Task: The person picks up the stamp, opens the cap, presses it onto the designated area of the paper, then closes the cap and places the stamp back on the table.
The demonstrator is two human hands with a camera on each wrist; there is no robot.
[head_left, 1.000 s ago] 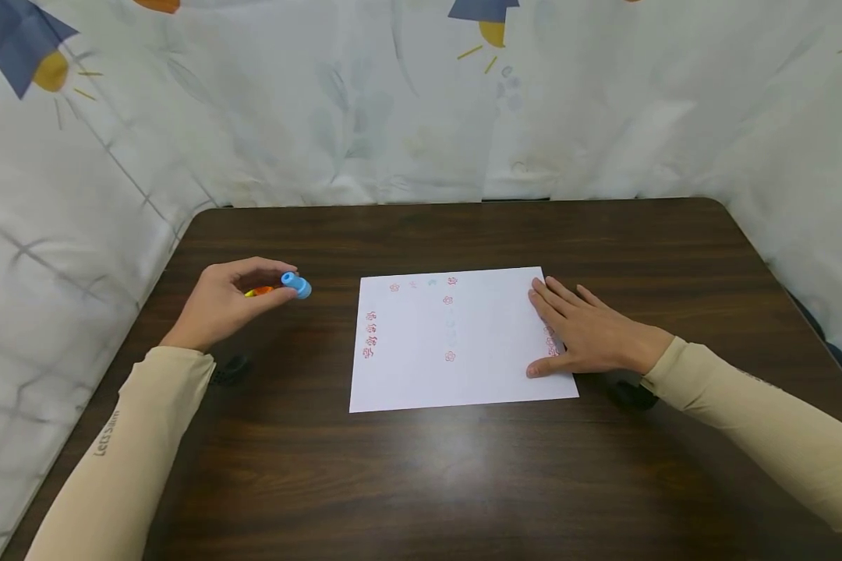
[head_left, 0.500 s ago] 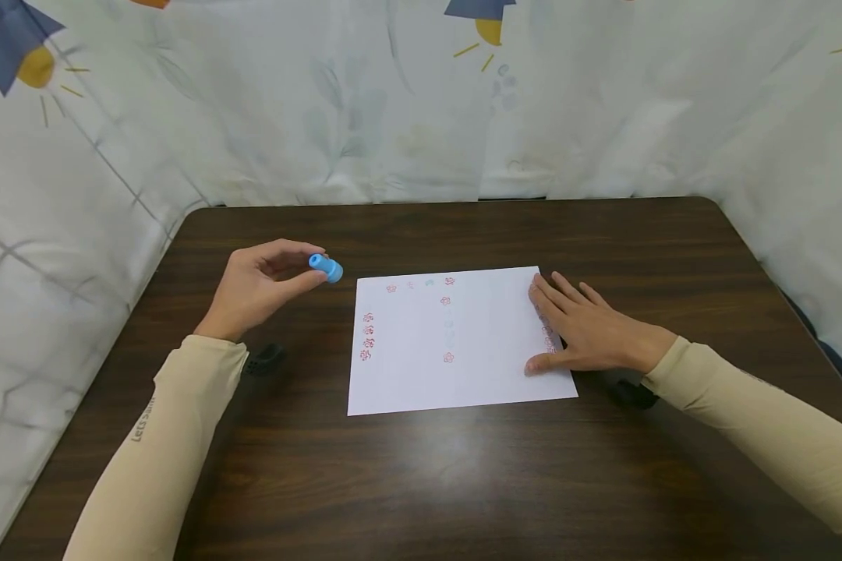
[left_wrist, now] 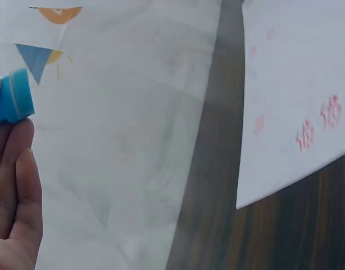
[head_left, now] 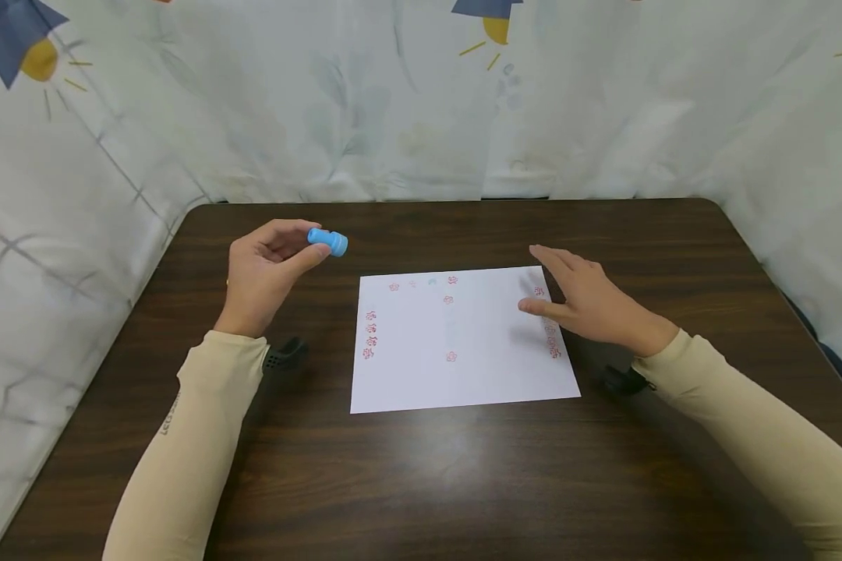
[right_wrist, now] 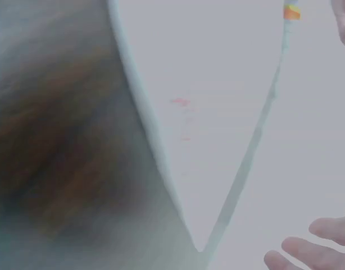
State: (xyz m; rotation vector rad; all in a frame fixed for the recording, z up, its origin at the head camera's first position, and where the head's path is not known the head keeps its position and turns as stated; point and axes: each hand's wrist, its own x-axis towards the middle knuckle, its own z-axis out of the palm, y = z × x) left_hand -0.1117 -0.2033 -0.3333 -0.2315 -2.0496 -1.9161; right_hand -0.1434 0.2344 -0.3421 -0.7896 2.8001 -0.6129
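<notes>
My left hand (head_left: 274,261) is raised above the table left of a white sheet of paper (head_left: 463,343) and pinches a small blue stamp (head_left: 327,241) between thumb and fingers. The left wrist view shows the blue stamp (left_wrist: 12,97) at my fingertips (left_wrist: 18,185), with the paper (left_wrist: 296,101) and its red marks to the right. My right hand (head_left: 582,304) hovers open with straight fingers over the paper's right edge, a little above it. The paper carries several small red stamped marks along its left, top and right sides.
The dark wooden table (head_left: 421,467) is walled on three sides by a white patterned cloth (head_left: 393,101). The right wrist view is blurred and shows the table, the paper's edge (right_wrist: 150,129) and two fingertips (right_wrist: 307,256).
My left hand lifted the blue stamp and carried it up and right toward the paper. My right hand rose off the paper's right edge, where it had lain flat.
</notes>
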